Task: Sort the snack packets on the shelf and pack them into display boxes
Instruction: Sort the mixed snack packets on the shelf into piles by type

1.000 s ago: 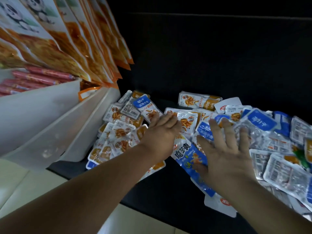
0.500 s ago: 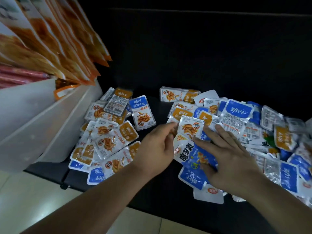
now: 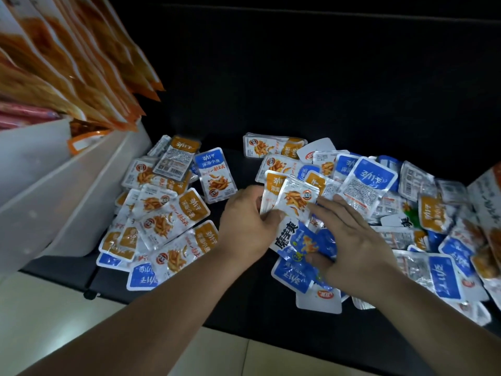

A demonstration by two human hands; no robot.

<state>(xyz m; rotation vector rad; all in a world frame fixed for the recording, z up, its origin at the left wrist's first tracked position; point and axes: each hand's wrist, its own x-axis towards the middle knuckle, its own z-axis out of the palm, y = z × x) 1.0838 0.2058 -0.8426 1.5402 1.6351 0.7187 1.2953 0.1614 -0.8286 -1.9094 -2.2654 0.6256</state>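
Observation:
Several small snack packets, orange-labelled and blue-labelled, lie scattered on a black shelf point(image 3: 244, 308). One heap of mostly orange packets point(image 3: 165, 218) lies at the left; a bigger mixed heap point(image 3: 406, 213) spreads to the right. My left hand point(image 3: 244, 226) pinches an orange-labelled packet point(image 3: 295, 199) by its lower edge, lifted and tilted at the middle. My right hand point(image 3: 349, 240) touches that packet with a forefinger, while its thumb presses a larger blue pouch point(image 3: 303, 240) underneath.
White display boxes point(image 3: 67, 185) stand at the left edge, with big orange bags point(image 3: 67, 63) leaning out above them and red sticks point(image 3: 24, 115) behind. The shelf's back is dark. A pale tiled floor point(image 3: 54, 321) shows below the shelf's front edge.
Both hands drew together at the middle of the shelf. My left hand has taken hold of an orange-labelled packet and raised it; my right hand slid onto the blue pouch.

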